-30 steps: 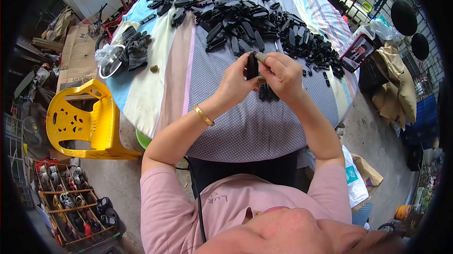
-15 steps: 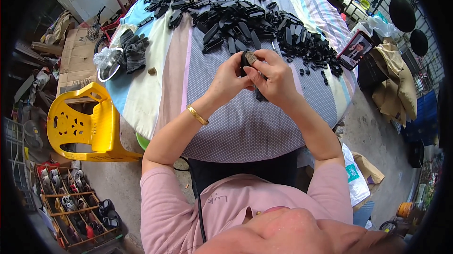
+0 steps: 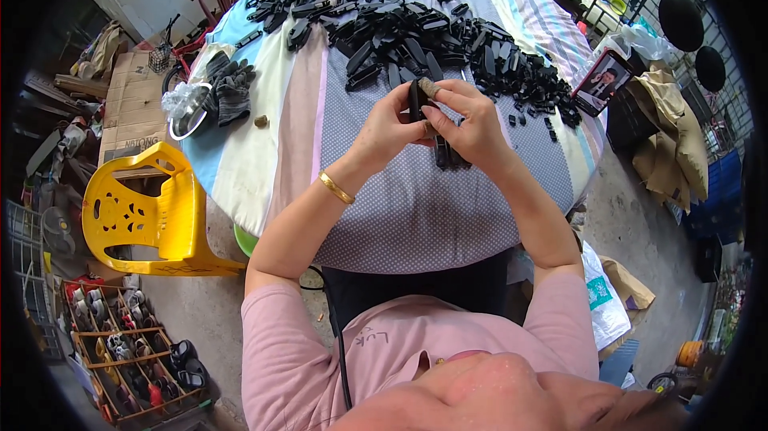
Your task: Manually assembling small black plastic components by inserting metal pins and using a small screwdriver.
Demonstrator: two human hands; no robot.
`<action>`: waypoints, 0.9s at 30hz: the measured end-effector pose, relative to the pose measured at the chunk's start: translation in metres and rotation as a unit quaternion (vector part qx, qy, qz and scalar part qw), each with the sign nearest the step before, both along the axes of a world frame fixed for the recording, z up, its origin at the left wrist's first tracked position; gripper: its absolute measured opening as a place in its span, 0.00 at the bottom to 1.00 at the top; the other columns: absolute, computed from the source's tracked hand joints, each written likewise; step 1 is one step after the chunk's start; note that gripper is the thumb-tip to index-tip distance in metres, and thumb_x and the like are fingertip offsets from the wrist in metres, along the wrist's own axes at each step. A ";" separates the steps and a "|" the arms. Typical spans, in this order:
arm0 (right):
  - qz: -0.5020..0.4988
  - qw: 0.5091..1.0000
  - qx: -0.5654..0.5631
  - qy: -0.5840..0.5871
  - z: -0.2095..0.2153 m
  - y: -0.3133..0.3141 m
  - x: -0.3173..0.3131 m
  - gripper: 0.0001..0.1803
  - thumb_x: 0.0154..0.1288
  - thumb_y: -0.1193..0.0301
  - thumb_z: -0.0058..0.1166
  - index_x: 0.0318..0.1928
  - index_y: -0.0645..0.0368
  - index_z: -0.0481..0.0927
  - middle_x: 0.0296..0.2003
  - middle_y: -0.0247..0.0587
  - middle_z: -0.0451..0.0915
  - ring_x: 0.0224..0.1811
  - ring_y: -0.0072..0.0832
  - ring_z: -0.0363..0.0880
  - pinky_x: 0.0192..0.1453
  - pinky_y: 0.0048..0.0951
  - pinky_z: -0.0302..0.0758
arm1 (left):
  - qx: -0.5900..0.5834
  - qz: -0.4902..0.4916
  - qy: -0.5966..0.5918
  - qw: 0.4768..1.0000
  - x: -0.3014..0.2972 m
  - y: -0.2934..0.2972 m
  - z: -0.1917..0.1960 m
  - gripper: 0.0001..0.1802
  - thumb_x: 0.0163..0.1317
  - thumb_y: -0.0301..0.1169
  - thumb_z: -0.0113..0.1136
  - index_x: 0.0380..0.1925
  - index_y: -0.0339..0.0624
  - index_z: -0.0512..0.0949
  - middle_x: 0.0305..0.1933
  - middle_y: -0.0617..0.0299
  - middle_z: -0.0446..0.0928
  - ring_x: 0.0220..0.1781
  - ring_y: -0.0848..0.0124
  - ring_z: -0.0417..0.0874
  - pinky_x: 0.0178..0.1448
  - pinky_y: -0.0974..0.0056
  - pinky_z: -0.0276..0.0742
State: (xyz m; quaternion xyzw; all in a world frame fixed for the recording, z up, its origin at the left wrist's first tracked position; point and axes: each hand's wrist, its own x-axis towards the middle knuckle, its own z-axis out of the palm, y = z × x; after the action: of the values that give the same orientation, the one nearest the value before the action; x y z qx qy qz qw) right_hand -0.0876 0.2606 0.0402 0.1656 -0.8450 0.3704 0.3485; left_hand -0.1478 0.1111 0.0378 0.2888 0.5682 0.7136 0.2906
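Over the near middle of the table, my left hand (image 3: 386,125) is closed round a long black plastic piece (image 3: 415,100), which stands nearly upright between thumb and fingers. My right hand (image 3: 470,123) meets it from the other side. A brown wrapping (image 3: 430,88) covers my right index fingertip, which presses at the piece's upper end, with the thumb bent below. My fingers hide much of the piece. Just under my hands, a few more black pieces (image 3: 450,157) lie on the dotted cloth. Beyond them spreads a large heap of similar long black pieces (image 3: 400,35).
Small black parts (image 3: 536,87) form a pile right of the heap. A phone (image 3: 602,83) leans at the right edge. To the left lie grey gloves (image 3: 232,91), a metal bowl (image 3: 192,120) and a small brown lump (image 3: 261,121). A yellow chair (image 3: 148,211) stands at the left.
My right fingers have shifted slightly upward along the black piece, and the thumb sits a little higher. More of the black pieces beneath my hands shows now. The view has shifted a little.
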 end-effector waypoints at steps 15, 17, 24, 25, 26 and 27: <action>-0.086 0.967 -0.096 -0.219 0.009 -0.006 0.010 0.18 0.49 0.70 0.60 0.42 0.62 0.76 0.25 0.38 0.80 0.24 0.21 0.78 0.31 0.22 0.74 | -0.211 -0.045 0.279 0.936 -0.018 -0.008 0.002 0.40 0.36 0.40 0.74 0.48 0.31 0.68 0.35 0.54 0.73 0.36 0.68 0.76 0.42 0.68 0.74; -0.080 0.965 -0.035 -0.246 -0.001 -0.008 0.006 0.19 0.47 0.68 0.59 0.42 0.61 0.77 0.21 0.39 0.78 0.22 0.23 0.77 0.28 0.23 0.72 | -0.226 -0.016 0.269 0.936 -0.019 -0.016 0.007 0.41 0.36 0.38 0.74 0.51 0.32 0.67 0.35 0.54 0.74 0.35 0.68 0.77 0.40 0.67 0.75; -0.144 0.919 0.206 -0.303 -0.020 -0.018 -0.002 0.19 0.54 0.59 0.54 0.37 0.63 0.77 0.29 0.48 0.79 0.33 0.41 0.78 0.39 0.39 0.74 | -0.303 -0.054 0.234 0.922 -0.012 -0.011 -0.004 0.39 0.34 0.30 0.71 0.51 0.34 0.68 0.34 0.54 0.74 0.32 0.68 0.79 0.35 0.66 0.75; -0.147 0.919 0.204 -0.303 -0.021 -0.018 -0.002 0.19 0.54 0.59 0.54 0.37 0.63 0.77 0.29 0.48 0.79 0.33 0.41 0.78 0.39 0.39 0.74 | -0.303 -0.057 0.236 0.922 -0.013 -0.009 -0.009 0.39 0.34 0.30 0.71 0.51 0.34 0.68 0.34 0.54 0.74 0.32 0.68 0.79 0.35 0.66 0.75; -0.144 0.916 0.217 -0.305 -0.021 -0.018 -0.001 0.19 0.55 0.58 0.53 0.37 0.62 0.77 0.29 0.46 0.79 0.33 0.42 0.78 0.38 0.39 0.74 | -0.303 -0.051 0.244 0.920 -0.013 -0.008 -0.014 0.38 0.35 0.30 0.70 0.51 0.34 0.68 0.34 0.55 0.74 0.32 0.68 0.79 0.34 0.66 0.75; -0.140 0.913 0.229 -0.307 -0.021 -0.018 -0.001 0.18 0.55 0.58 0.52 0.38 0.61 0.78 0.29 0.45 0.79 0.33 0.43 0.78 0.38 0.39 0.74 | -0.304 -0.043 0.251 0.918 -0.013 -0.007 -0.017 0.37 0.35 0.30 0.70 0.50 0.34 0.68 0.34 0.55 0.74 0.31 0.68 0.79 0.34 0.66 0.75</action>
State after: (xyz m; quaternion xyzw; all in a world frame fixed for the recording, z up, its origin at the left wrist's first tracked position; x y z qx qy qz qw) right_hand -0.0885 0.2425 0.0193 -0.0003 -0.9865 0.1466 0.0727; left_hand -0.1610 0.1041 0.0211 0.3807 0.7988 0.3974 0.2430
